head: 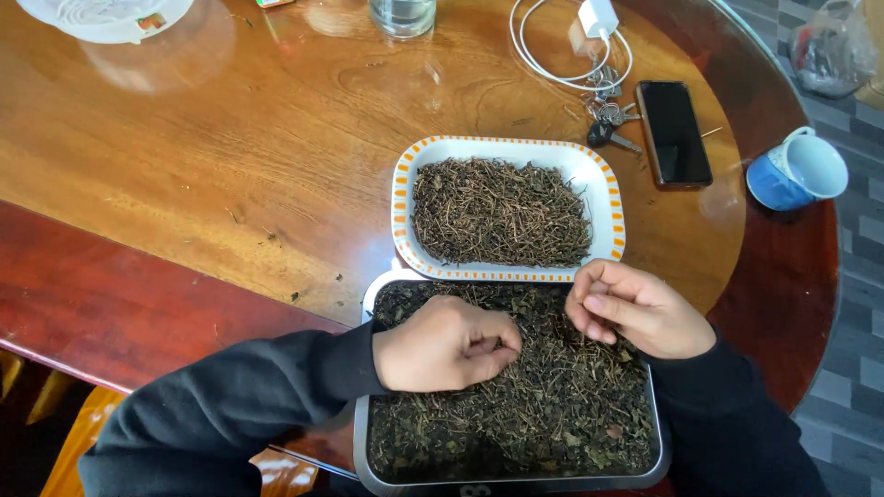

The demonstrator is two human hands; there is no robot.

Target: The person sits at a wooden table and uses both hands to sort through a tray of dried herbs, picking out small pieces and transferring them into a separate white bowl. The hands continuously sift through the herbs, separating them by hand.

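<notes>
- Over the metal tray [656, 433] at the near edge of the desk [230, 166], both hands work in a bed of dried leaves and stems [552, 405] that fills the tray
- The left hand [447, 345] lies knuckles up on the tray's left half, fingers curled in and tips pressed down into the dried leaves; it looks closed to a loose pinch, though what sits between the fingertips cannot be told
- The right hand [631, 308] hovers over the tray's far right corner, fingers bent and drawn together against the thumb, pinching something small that is too fine to make out
- Both arms wear dark sleeves [230, 396] that come in from the near side of the tray
- Just beyond the tray, touching its far rim, stands a white dish with an orange-dashed border [402, 202], holding a heap of bare dried stems [502, 212]
- Right of the tray's far end, past the dish, a dark phone [674, 133] lies flat, with a bunch of keys [608, 115] and a white charger with coiled cable [589, 37] farther off
- Well right of the tray, at the desk edge, a blue and white cup [796, 170] lies tipped on its side
- Far beyond the tray, a clear glass [402, 16] stands at the top edge of the view
</notes>
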